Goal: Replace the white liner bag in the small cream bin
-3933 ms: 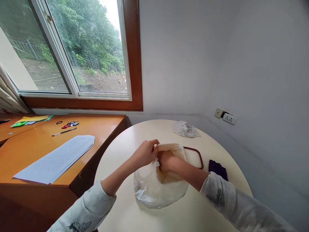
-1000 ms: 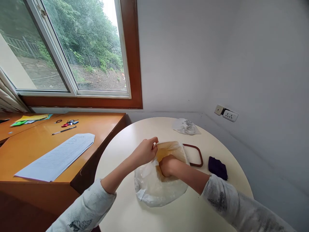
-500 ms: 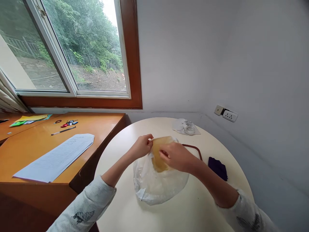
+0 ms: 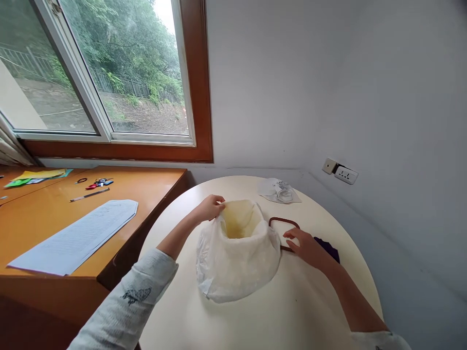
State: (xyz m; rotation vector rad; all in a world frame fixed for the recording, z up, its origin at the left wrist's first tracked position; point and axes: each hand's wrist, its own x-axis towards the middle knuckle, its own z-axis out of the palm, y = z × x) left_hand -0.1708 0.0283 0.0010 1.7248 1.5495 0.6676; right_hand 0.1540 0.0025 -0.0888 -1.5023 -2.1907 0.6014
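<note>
A white plastic bag (image 4: 241, 272) is draped over a cream bin (image 4: 241, 218), whose yellowish inside shows through the wide mouth. At the far left of the rim, my left hand (image 4: 210, 208) pinches the bag's edge against the bin. My right hand (image 4: 304, 245) hovers over the near right corner of a brown rectangular ring frame (image 4: 284, 220), thumb and fingers apart. Part of that frame is hidden behind the hand; whether the fingertips touch it is hard to see. Behind the right hand lies a folded dark purple cloth (image 4: 330, 250), partly covered.
A crumpled white item on a flat sheet (image 4: 280, 190) lies at the back of the round cream table (image 4: 262, 325). To the left, a wooden desk (image 4: 156, 182) holds papers (image 4: 80, 238), a pen (image 4: 89, 195) and keys (image 4: 100, 183). Wall sockets (image 4: 346, 175) sit at the right.
My right hand has left the bin's mouth and moved right to the brown frame. The bag's opening now stands wide over the rim, while my left hand stays at its left edge.
</note>
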